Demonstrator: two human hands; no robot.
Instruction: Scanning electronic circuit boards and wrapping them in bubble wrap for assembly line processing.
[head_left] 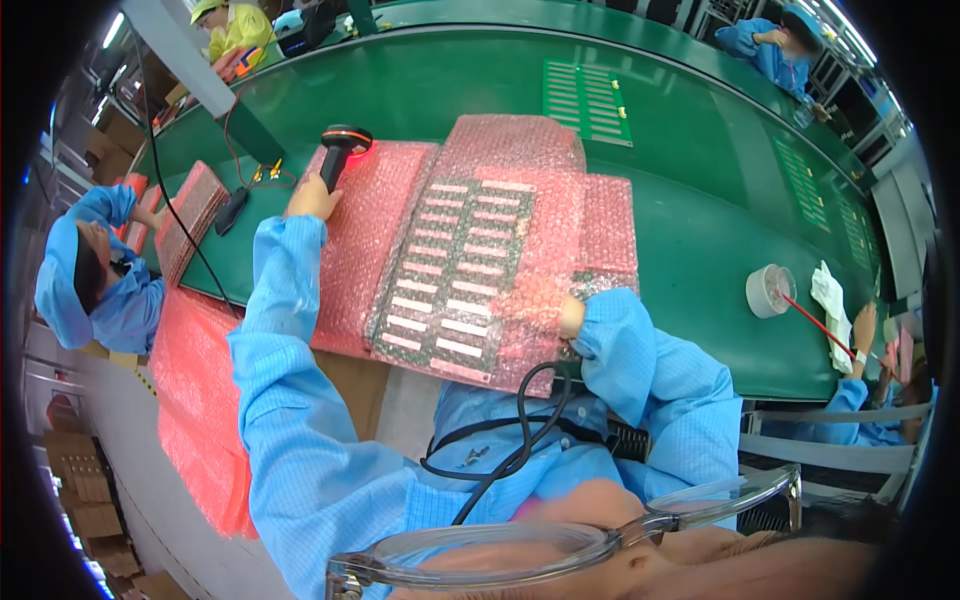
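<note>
My left hand (314,198) is wrapped round the handle of a black and orange barcode scanner (345,150), whose red light shines over pink bubble wrap. In front of me a green circuit board panel (452,262) with rows of pale strips lies inside a clear pinkish bubble-wrap bag (550,165). My right hand (571,316) reaches under the wrap at the bag's right side, beside the panel. Only its wrist shows plainly; the bubbles blur the fingers. Under and left of the bag are more pink bubble-wrap packs (385,190).
A black cable (530,440) loops at my waist. Pink bubble wrap (195,400) hangs off the table's left edge. On the green belt (430,90) lie more panels (588,103), a round tub (770,291) with a red stick and a white cloth (830,305). Co-workers (100,275) sit nearby.
</note>
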